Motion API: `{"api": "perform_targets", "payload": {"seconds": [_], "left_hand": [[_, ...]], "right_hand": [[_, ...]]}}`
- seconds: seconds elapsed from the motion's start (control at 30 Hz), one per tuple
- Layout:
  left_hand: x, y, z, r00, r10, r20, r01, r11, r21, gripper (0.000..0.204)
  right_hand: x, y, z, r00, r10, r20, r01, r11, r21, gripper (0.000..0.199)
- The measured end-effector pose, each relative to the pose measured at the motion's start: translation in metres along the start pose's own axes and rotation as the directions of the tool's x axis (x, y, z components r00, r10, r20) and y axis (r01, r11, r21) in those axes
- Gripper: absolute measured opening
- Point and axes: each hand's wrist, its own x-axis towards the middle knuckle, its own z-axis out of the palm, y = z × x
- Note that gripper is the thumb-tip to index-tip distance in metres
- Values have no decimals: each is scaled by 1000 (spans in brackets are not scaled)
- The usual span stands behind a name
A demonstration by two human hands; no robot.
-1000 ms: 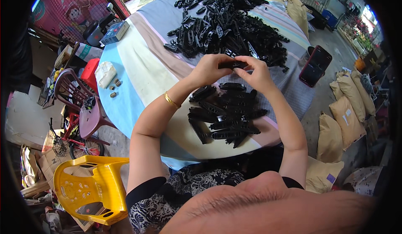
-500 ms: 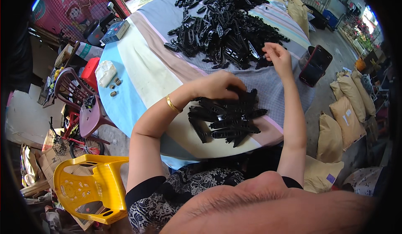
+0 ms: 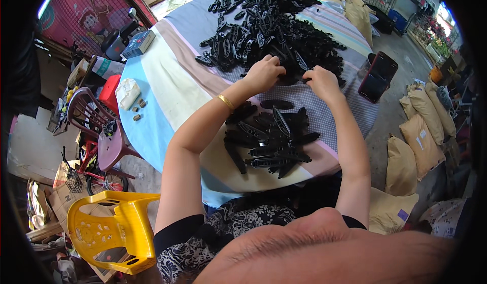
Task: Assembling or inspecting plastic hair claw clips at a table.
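Note:
A large heap of slim black plastic pieces (image 3: pixel 253 35), long with tapered ends, covers the far part of the cloth-covered table (image 3: pixel 185 93). At the heap's near edge, my left hand (image 3: pixel 266 73) has its fingers curled down; whatever they hold is hidden. Just to its right, my right hand (image 3: pixel 323 83) pinches a black plastic piece (image 3: pixel 306 79), mostly covered by the fingers. Closer to me lies a smaller pile of the same black pieces (image 3: pixel 274 142), crossing one another at various angles.
A phone (image 3: pixel 379 76) leans by a cup at the table's right. On the left are a blue box (image 3: pixel 139 44), a white bag (image 3: pixel 128 92) and small brown bits. Yellow (image 3: pixel 114 228) and purple (image 3: pixel 112 144) chairs stand at left, brown sacks (image 3: pixel 422 139) at right.
My left hand has moved from the near pile forward to the heap, uncovering that pile. My right hand has come slightly nearer and left, closing on a piece.

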Motion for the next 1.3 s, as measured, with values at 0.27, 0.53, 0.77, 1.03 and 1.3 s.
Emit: {"api": "perform_targets", "payload": {"seconds": [0.27,0.53,0.77,1.03,1.3], "left_hand": [[-9,9,-6,983,-46,-179,28,995,-99,15],[-34,14,-17,830,-501,245,189,-160,-969,35],[-38,17,-17,821,-468,325,171,-342,-924,27],[-37,21,-14,827,-447,341,185,-357,-916,28],[-38,25,-14,816,-474,330,158,-366,-917,25]], "right_hand": [[3,-10,-5,967,-37,-251,146,889,433,20],[-1,-43,0,909,40,-415,301,624,721,23],[-8,-55,-4,860,-19,-509,372,706,602,16],[-3,-53,-3,788,-104,-607,477,726,495,11],[-3,-54,0,734,-197,-650,517,782,348,10]]}}
